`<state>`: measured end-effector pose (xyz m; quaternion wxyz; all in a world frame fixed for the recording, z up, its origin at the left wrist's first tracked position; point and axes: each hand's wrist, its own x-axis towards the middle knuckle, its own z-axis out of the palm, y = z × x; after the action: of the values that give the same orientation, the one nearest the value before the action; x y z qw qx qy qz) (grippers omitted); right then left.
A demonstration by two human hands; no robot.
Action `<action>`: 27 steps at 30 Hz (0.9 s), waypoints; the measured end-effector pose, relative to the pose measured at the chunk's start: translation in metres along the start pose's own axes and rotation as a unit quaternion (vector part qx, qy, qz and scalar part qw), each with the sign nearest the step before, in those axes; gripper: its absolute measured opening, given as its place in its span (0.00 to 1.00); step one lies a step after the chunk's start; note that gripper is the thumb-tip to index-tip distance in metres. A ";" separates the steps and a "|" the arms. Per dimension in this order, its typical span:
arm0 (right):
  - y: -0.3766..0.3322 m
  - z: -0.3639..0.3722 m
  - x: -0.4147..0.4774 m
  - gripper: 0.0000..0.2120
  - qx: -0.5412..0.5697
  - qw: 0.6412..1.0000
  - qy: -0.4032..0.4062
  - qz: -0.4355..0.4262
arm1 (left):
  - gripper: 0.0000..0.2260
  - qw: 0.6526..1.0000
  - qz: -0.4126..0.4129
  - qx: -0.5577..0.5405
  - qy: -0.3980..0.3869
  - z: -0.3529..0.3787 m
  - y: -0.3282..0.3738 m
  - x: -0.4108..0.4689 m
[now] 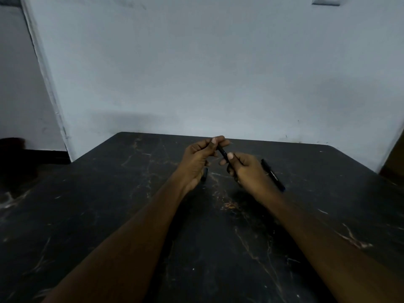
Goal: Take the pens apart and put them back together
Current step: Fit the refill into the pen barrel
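Above the middle of the dark table [109,215], toward its far edge, both hands meet on one black pen [223,152]. The pen is held clear of the table surface, slanting from upper left down to lower right.

Left hand [196,159]: fingers curled closed, thumb and fingertips pinching the upper end of the pen. Thumbnail faces the camera.

Right hand [246,169]: fingers curled closed around the lower end of the pen, thumb pressed on top of the barrel. The barrel's lower end is hidden inside the fist, so its length cannot be read.

Only a short stretch of the pen shows between the two thumbs. Whether it is in one piece or partly separated cannot be told; the light is low and the parts are dark.

On the table, just right of the right hand, lies a second pen [273,174], black with a line of pale print along the barrel and a bluish end nearest the camera. It rests flat, slanted, partly covered by the right wrist.

On the table, just beneath the left hand, a small dark piece [204,174] shows; too dim to identify.

Table surface is black, veined with pale marks. A pale wall [196,73] stands behind its far edge.
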<state>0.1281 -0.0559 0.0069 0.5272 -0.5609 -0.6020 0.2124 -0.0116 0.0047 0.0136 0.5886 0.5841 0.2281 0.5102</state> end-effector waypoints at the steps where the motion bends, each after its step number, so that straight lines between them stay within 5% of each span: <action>1: 0.000 0.001 0.000 0.17 0.003 1.000 0.003 0.000 | 0.09 1.000 0.003 0.002 0.010 0.001 0.000 0.000; 12: 0.000 0.006 0.001 0.16 -0.050 0.991 0.115 -0.046 | 0.08 0.993 0.022 -0.006 0.120 0.014 0.001 -0.002; 16: -0.002 0.007 0.000 0.07 -0.034 0.988 0.136 -0.068 | 0.09 0.990 0.024 0.004 0.140 0.012 -0.002 -0.002; 27: 0.009 -0.004 0.005 0.15 -0.034 0.994 0.101 -0.025 | 0.12 0.996 0.009 0.005 0.089 0.012 0.000 -0.002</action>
<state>0.1367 -0.0500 0.0027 0.5709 -0.5815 -0.5669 0.1208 -0.0023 -0.0023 0.0155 0.5588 0.5410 0.2771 0.5642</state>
